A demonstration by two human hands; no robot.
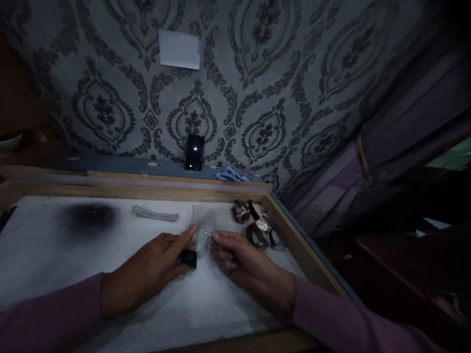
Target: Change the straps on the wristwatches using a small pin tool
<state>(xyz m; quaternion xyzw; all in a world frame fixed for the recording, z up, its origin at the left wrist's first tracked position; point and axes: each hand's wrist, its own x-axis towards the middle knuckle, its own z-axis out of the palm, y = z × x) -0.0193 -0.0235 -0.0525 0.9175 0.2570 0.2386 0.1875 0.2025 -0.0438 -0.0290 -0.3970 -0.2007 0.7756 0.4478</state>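
My left hand (154, 267) grips a small black square watch case (190, 259) between its thumb and fingers, low over the white surface. A pale watch strap (196, 212) extends just beyond its fingertips; where it meets the case is hidden. Opposite, my right hand (239, 255) is closed in a pinch on a thin metal tool (206, 233), its tip pointing left toward my left index fingertip. The tool's exact kind is too small to tell. Another pale strap piece (155, 214), with a row of holes, lies farther left.
Several wristwatches (262, 225) are grouped in the tray's far right corner. A wooden rim (176, 190) surrounds the white tray surface (66, 274). Behind it, a phone (195, 153) leans upright on the patterned wall, with a blue cloth (231, 174) to its right.
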